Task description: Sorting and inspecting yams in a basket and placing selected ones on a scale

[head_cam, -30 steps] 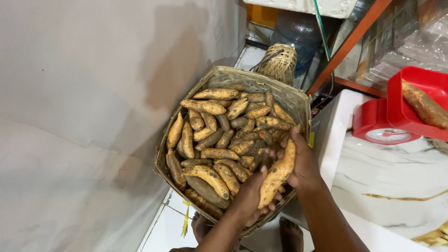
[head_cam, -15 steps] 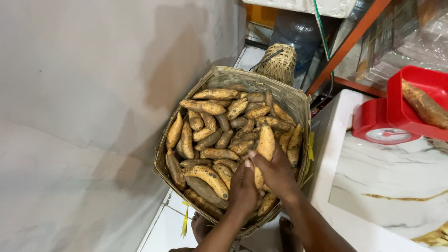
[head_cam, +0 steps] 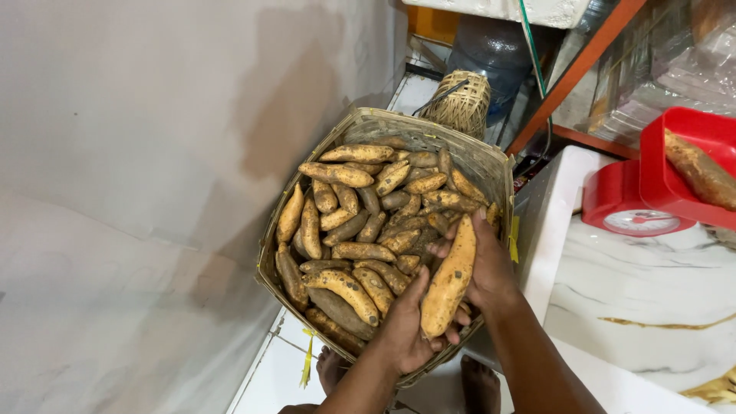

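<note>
Both hands cradle one large sweet potato (head_cam: 451, 277) over the near right edge of the woven basket (head_cam: 429, 139): left hand (head_cam: 405, 331) cupped under its lower end, right hand (head_cam: 491, 268) grasping its side. Basket full of tubers. One sweet potato (head_cam: 699, 170) lies in the red scale pan (head_cam: 681, 146); most appear unweighed.

— What is being held?

— A large sweet potato (head_cam: 450, 277), long and tapered, tan-orange skin with dark specks of soil. It stands nearly upright, tilted slightly, above the near right part of a woven basket (head_cam: 491, 165).

— How is it held?

— Between both hands. The left hand (head_cam: 405, 328) cups its lower end from the left; the right hand (head_cam: 486, 270) wraps its right side.

— And the basket?

— Wide, pale woven, filled with many smaller sweet potatoes (head_cam: 360, 226) of the same colour, lying heaped in all directions.
</note>
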